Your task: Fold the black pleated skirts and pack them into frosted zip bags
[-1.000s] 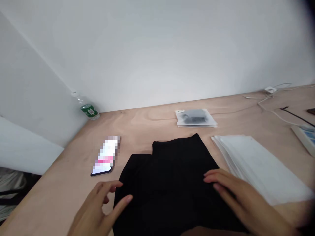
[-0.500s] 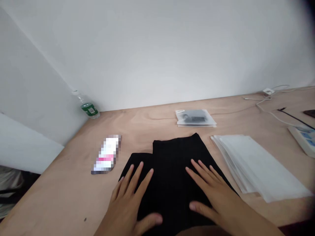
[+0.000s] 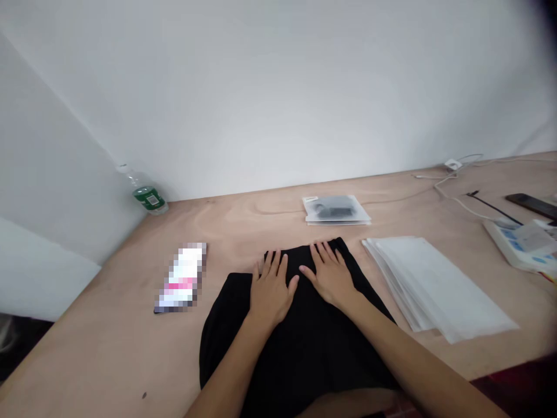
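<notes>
A black cloth garment (image 3: 300, 348) lies spread on the wooden table, its far edge stepped lower on the left side. My left hand (image 3: 272, 290) rests palm down near that far edge, its fingers stretched forward over the cloth. Beside it, my right hand (image 3: 331, 273) presses flat on the same fabric with fingers spread, close to the far right corner. Neither hand grips the cloth. My forearms cover part of the garment.
A stack of frosted plastic bags (image 3: 439, 284) lies to the right. Behind the garment sits a packed bag (image 3: 337, 210). At left are a blurred phone (image 3: 180, 278) and a bottle (image 3: 150, 198). Cables (image 3: 452, 188), a dark phone (image 3: 533, 204) and a power strip (image 3: 517, 244) occupy the right.
Both hands have slid forward over the garment to its far edge, and they are closer together. The view has shifted slightly, so more of the right side shows.
</notes>
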Motion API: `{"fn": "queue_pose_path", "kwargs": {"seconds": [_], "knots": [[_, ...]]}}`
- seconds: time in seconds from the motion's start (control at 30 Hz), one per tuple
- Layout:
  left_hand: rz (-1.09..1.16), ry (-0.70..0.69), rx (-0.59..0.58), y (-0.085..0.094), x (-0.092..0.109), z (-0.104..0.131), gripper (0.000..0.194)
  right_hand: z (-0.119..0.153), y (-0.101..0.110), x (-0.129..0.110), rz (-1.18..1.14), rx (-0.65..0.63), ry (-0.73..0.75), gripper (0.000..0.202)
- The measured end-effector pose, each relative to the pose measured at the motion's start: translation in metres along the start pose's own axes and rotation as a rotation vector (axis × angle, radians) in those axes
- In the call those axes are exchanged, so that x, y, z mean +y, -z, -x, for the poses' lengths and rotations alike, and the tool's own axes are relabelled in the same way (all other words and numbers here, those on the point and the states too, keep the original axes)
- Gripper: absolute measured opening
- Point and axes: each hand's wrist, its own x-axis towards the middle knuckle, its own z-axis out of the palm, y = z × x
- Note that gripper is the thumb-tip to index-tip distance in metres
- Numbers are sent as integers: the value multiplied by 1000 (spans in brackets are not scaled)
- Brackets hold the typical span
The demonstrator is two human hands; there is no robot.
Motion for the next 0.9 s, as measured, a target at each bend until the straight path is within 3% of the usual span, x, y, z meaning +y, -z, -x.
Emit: {"fn": "queue_pose_path", "kwargs": {"seconds": [0.27,0.4,0.5,0.6,0.67,0.8,0.9], "knots": [[30,78,17,3,-27,10,58,-6,-15,23,8,129,-224,78],[38,91,-8,3,-29,10,58,-5,-14,25,-51,152,-228,78],[45,94,-23,10,-25,9,57,-4,2,20,-107,170,-181,71],[82,39,-24,25,-13,13,58,-12,26,13,-717,214,-180,57],[119,-55,-37,34,0,20,60,-25,38,12,-1165,195,-271,48],[221,-307,-112,34,22,42,66,-63,41,17,-1475,71,-490,32],[276,-379,-148,22,27,52,68,-85,33,21,-1654,36,-617,32]]}}
